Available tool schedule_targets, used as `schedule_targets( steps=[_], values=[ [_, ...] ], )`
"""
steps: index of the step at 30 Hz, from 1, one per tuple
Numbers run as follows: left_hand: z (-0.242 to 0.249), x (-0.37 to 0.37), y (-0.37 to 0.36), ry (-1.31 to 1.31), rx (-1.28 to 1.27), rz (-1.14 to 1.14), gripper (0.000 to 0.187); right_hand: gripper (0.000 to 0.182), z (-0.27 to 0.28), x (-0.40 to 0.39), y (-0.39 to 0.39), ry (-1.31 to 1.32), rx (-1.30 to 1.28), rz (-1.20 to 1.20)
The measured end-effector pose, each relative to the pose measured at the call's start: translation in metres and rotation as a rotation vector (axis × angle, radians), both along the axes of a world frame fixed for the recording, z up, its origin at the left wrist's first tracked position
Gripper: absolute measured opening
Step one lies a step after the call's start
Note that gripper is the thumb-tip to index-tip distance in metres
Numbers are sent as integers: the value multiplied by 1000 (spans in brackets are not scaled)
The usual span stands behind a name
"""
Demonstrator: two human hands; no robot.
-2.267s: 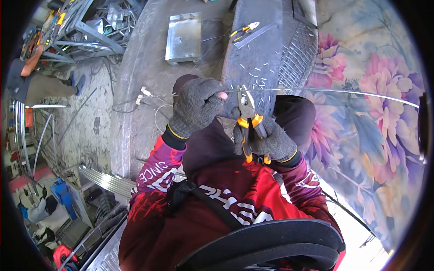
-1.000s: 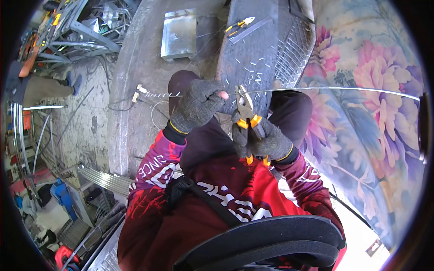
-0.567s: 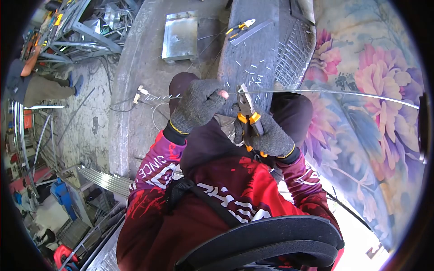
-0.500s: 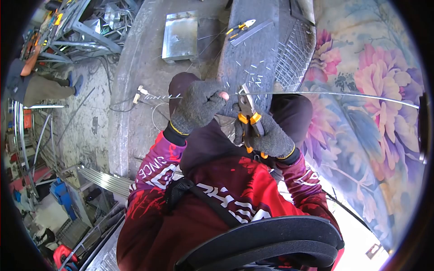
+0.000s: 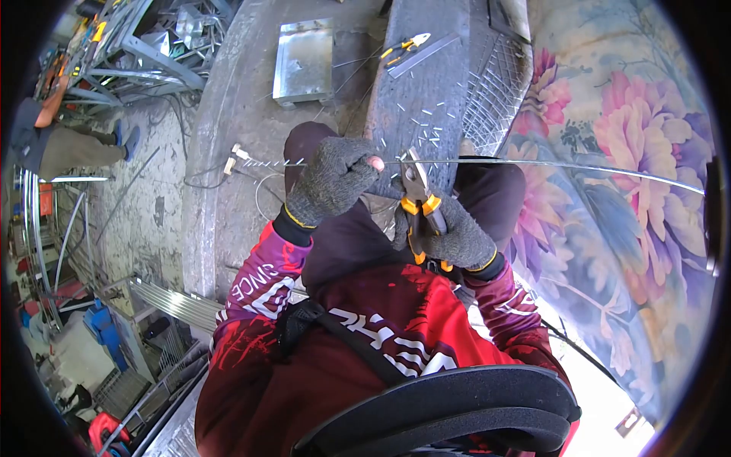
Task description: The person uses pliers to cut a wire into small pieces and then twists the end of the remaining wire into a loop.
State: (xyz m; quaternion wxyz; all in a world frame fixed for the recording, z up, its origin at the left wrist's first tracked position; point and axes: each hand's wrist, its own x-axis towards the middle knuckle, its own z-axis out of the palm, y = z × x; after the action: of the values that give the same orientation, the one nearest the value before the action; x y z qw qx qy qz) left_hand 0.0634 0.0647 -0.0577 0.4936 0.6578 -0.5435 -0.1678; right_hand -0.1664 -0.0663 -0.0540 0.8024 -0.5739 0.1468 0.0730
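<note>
Holding: my left hand [image 5: 333, 180] pinches the wire [image 5: 548, 164] tight over my lap.
Pliers [image 5: 417, 196]: squeezed in my right hand [image 5: 449, 236], jaws biting wire.
Risk: the cut stub could fly, and the long springy end could whip sideways.

A grey, worn concrete floor [image 5: 152, 206] is seen at left, strewn with thin wires. A rack of grey metal bars [image 5: 145, 46] stands at upper left. A flat, shiny steel box [image 5: 306, 61] lies on a long dark steel bench [image 5: 426, 84]. A flower-printed pink and blue cloth [image 5: 624, 190] is spread at right, lit by daylight.
</note>
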Motion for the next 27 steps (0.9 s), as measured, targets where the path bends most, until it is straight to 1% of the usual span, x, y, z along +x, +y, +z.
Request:
schedule_targets(
  steps=[3,5,9,11,13,15,16,17,18,19,21,23,24,25,26,27],
  values=[
    [-1,0,0,23,-3,-4,20,70,-12,-4,1,-53,13,19],
    [-1,0,1,18,-7,-4,20,67,-19,-5,5,-28,-72,-66],
    [2,0,1,20,8,-13,19,67,-14,-3,5,-73,-121,-34],
    [1,0,1,19,-1,-15,19,67,3,7,10,-109,76,-55],
    [-1,-1,1,20,-10,-17,20,66,4,7,17,-96,105,-97],
    [-3,-2,1,-28,-83,-3,19,65,-1,2,20,-83,134,-139],
    [-4,-1,0,-27,-83,-4,19,64,-12,-1,22,-52,-16,-161],
    [-4,-1,-2,-114,-109,-29,19,64,-18,-4,23,-20,-166,-182],
    [-5,0,-3,-202,-137,-56,19,64,-16,-4,25,-18,-168,-184],
    [-5,0,-3,-200,-140,-59,19,65,-14,-1,28,8,-212,-218],
    [-7,1,-2,-77,25,-80,21,66,-14,1,31,36,-258,-249],
    [-7,-3,-3,-114,-8,-68,22,67,-19,1,33,-53,-467,-332],
    [-8,-3,-4,-155,-40,-56,23,67,-17,2,34,-52,-468,-331],
    [-8,-2,-4,-154,-40,-56,23,67,-13,4,34,-81,-402,-325],
    [-9,-1,-4,-99,-7,-57,22,66,-8,5,33,-109,-334,-319],
    [-10,0,-3,-43,28,-59,21,66,-3,5,29,-108,-334,-319]
  ],
)
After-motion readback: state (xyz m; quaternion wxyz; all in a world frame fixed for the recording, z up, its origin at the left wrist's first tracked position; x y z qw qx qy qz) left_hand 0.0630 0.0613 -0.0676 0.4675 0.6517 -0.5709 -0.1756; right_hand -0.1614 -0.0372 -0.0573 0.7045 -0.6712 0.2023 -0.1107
